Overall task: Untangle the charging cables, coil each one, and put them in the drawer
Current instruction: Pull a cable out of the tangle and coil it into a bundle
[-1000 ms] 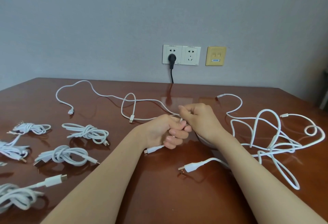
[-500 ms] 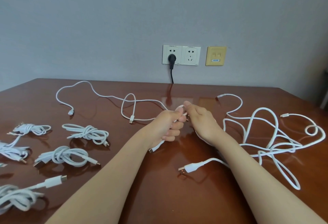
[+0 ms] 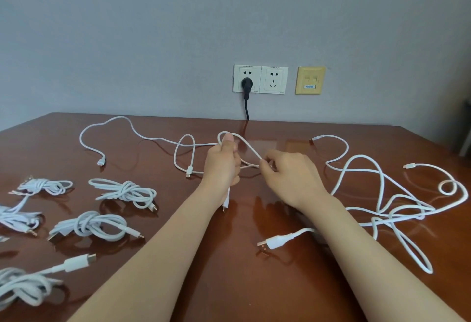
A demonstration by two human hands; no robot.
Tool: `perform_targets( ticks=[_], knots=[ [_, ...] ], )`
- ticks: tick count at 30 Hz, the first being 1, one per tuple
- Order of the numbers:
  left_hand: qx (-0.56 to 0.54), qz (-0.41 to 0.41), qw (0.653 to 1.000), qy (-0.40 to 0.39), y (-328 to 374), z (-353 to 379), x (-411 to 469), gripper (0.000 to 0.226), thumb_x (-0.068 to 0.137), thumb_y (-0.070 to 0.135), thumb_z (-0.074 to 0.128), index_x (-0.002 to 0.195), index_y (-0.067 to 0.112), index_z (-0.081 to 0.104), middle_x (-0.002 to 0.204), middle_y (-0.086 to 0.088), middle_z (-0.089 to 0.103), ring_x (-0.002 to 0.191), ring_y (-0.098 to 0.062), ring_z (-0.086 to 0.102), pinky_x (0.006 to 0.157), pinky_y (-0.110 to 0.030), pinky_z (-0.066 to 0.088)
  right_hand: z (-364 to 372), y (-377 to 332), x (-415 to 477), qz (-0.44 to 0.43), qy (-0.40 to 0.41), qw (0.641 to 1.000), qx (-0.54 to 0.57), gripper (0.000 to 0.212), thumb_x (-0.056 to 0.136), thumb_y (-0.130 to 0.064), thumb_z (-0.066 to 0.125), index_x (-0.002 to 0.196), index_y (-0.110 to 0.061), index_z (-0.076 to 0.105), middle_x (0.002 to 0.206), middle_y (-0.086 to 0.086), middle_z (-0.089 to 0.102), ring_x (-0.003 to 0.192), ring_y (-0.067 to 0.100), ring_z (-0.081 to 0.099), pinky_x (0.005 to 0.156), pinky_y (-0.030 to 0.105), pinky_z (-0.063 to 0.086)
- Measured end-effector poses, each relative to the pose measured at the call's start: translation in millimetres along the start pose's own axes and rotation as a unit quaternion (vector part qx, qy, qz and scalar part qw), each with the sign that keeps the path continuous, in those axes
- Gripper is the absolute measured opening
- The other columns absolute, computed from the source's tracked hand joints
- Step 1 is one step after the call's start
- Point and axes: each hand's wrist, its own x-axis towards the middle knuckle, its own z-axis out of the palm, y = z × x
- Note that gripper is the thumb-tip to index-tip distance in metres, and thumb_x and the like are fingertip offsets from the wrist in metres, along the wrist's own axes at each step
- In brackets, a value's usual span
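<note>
step: coiling | change: hands, together a second ago, now apart, a white charging cable (image 3: 247, 144) loop between them over the table (image 3: 229, 283) | left hand (image 3: 221, 166): fisted round cable | right hand (image 3: 290, 179): pinching strand | likely first wrap; drawer unseen

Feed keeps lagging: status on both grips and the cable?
Left grip holds white cable, loop by thumb. Right grip pinches same cable. Cable tangle lies right of it.

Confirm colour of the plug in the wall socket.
The plug is black; clearest in the head view.
</note>
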Motion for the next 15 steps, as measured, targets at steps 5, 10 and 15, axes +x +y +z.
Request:
perform_targets(
  ticks=[5, 10, 15],
  knots=[
    [0.027, 0.003, 0.999, 0.026, -4.9, -0.9, 5.1, 0.037, 0.102, 0.031, 0.033, 0.070, 0.015, 0.040, 0.038, 0.006, 0.029, 0.026, -0.004, 0.021, 0.033, -0.009, 0.015, 5.1, -12.3, -3.4, -0.059, -0.020, 0.997, 0.042, 0.025, 0.098, -0.027, 0.038, 0.078, -0.014, 0.043, 0.078, 0.013, 0.059, 0.077, 0.035, 0.051, 0.059, 0.033, 0.027],
    [0.109, 0.043, 0.992, 0.054, -10.5, 0.2, 10.4, 0.036, 0.101, 0.028, 0.038, 0.069, 0.013, 0.048, 0.028, 0.007, 0.038, 0.029, -0.005, 0.036, 0.036, -0.019, 0.028, 10.2, -14.8, -5.2, -0.078, -0.036, 0.995, 0.045, 0.024, 0.099, -0.028, 0.037, 0.077, -0.017, 0.037, 0.077, 0.012, 0.057, 0.070, 0.033, 0.046, 0.060, 0.032, 0.028],
    [0.186, 0.102, 0.974, 0.077, -15.3, -1.4, 13.1, 0.035, 0.099, 0.030, 0.039, 0.073, 0.014, 0.056, 0.064, -0.004, 0.055, 0.070, -0.030, 0.056, 0.077, -0.039, 0.050, 9.9, -15.6, -5.4, -0.095, -0.039, 0.994, 0.022, 0.026, 0.100, -0.029, 0.036, 0.077, -0.017, 0.035, 0.082, 0.016, 0.060, 0.075, 0.038, 0.052, 0.060, 0.032, 0.026]
  ],
)
